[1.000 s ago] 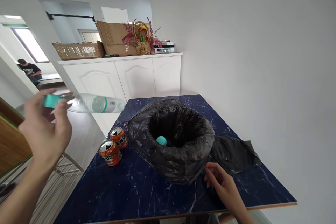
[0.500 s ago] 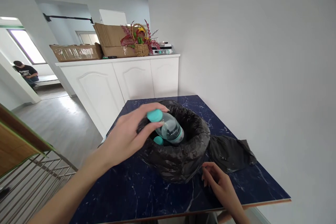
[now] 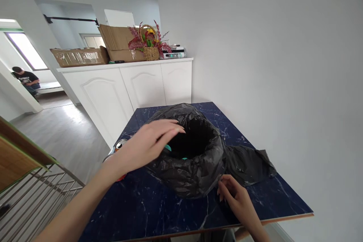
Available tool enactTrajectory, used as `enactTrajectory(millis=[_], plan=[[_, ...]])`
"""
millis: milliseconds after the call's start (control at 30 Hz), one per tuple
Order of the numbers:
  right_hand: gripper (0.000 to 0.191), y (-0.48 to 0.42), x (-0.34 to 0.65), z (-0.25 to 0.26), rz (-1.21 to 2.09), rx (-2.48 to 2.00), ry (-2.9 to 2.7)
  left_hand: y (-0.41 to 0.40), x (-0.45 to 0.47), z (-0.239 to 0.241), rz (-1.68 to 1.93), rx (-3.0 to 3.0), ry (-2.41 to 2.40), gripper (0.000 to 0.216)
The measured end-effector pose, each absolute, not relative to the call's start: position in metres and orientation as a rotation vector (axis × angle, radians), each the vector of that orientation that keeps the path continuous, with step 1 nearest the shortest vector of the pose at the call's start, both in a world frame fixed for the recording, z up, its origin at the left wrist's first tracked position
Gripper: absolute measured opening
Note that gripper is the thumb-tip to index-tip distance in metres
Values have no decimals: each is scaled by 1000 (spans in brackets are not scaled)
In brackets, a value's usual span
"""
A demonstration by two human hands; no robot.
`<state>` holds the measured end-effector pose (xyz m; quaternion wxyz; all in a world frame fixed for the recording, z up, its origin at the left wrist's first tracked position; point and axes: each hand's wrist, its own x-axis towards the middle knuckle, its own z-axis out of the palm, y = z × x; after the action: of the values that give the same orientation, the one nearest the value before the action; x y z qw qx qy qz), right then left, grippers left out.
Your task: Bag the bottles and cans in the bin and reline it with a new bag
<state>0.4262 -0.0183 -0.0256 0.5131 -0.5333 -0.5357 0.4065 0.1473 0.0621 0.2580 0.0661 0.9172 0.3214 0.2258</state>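
A black rubbish bag [image 3: 195,166] sits open on the dark blue marble table [image 3: 159,208]. Teal bits of a bottle [image 3: 168,147] show inside its mouth. My left hand [image 3: 150,143] hovers over the bag's left rim, fingers stretched out and holding nothing. My right hand [image 3: 234,198] rests at the bag's near right edge, fingers curled and pinching the black plastic. Two orange drink cans [image 3: 120,145] stand on the table left of the bag, mostly hidden behind my left forearm.
A white cabinet [image 3: 127,83] stands behind the table with cardboard boxes [image 3: 81,56] and a flower basket [image 3: 150,47] on top. A white wall runs along the right. A metal railing [image 3: 36,196] lies lower left. A person [image 3: 25,79] sits far off at left.
My left hand carried a clear bottle with a teal cap from the left into the bag and let it go. It now hovers open over the rim. My right hand stayed put.
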Motion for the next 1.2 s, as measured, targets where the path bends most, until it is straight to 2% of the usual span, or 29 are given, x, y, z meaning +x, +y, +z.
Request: enactTrajectory(millis=[100,200,267,433,633,1067,1133,1200], plan=[[49,-19,427,-27,982,-1270,-1295,67,121,259,1127,2639,1259,39],[47,-19,428,-29,984,-1276,-1301,82,79,248,1301,2505,1675,41],[46,-18,429,-32,990,-1282,-1302,97,47,231,1149,2462,1891,49],[44,-18,429,-36,975,-1278,-1311,131,-19,163,433,2398,2133,83],[43,-17,429,-36,977,-1292,-1320,143,-39,115,184,2294,2107,85],[42,-18,429,-34,980,-1292,-1319,126,-11,124,113,2310,2161,61],[42,-17,429,-35,985,-1284,-1320,122,-5,138,290,2319,2179,61],[42,-17,430,-36,989,-1281,-1321,116,4,161,672,2337,2200,66]])
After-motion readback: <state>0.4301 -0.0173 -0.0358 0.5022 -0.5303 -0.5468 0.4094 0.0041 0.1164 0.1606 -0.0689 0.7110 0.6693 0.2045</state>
